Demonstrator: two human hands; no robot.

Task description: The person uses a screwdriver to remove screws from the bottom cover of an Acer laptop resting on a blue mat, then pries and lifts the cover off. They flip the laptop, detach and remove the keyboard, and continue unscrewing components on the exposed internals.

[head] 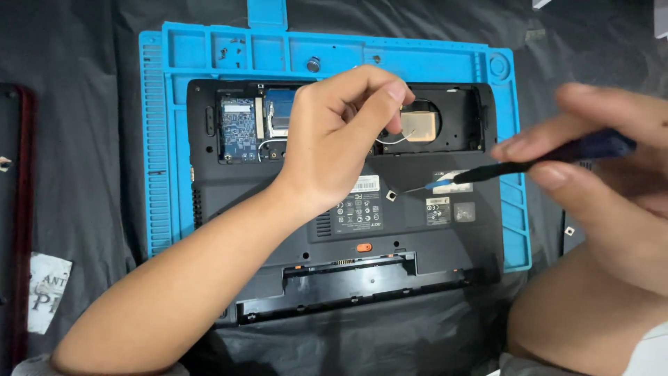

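Note:
A black laptop (417, 230) lies upside down on a blue silicone work mat (163, 139), its upper bay uncovered and showing green circuit boards (239, 125) and a copper-coloured plate (421, 125). My left hand (341, 139) hovers over that open bay with thumb and fingers pinched together; whether something small is between them is hidden. My right hand (598, 174) grips a dark blue screwdriver (529, 161), whose tip points left at the laptop's base near a small square opening (391, 197).
Small screws (313, 64) sit in the mat's top trays. A dark red-edged panel (14, 209) lies at the left with a torn white paper scrap (45, 292). Black cloth covers the surface around the mat.

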